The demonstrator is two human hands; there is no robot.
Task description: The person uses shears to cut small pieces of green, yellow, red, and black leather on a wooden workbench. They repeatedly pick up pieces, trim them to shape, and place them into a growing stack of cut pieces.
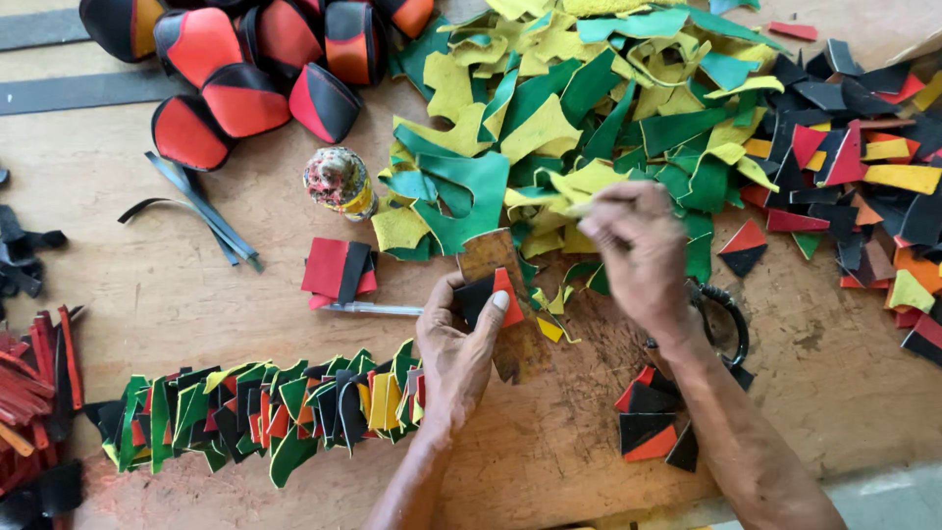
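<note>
My left hand (456,344) presses a small black and red leather piece (488,294) onto a brown board (500,304) on the wooden table. My right hand (638,255) hovers just right of it, fingers pinched together on something small and pale at the edge of a heap of green and yellow leather scraps (549,118); what it pinches is too small to identify. A glue-smeared bottle (339,182) stands left of the heap. A stack of red and black pieces (337,270) lies beside a thin metal tool (373,309).
A row of joined green, black, yellow and red pieces (265,412) lies at the front left. Red and black sewn pouches (245,69) are piled at the back left. Black, red and orange scraps (863,157) cover the right. Scissors (726,319) lie under my right wrist.
</note>
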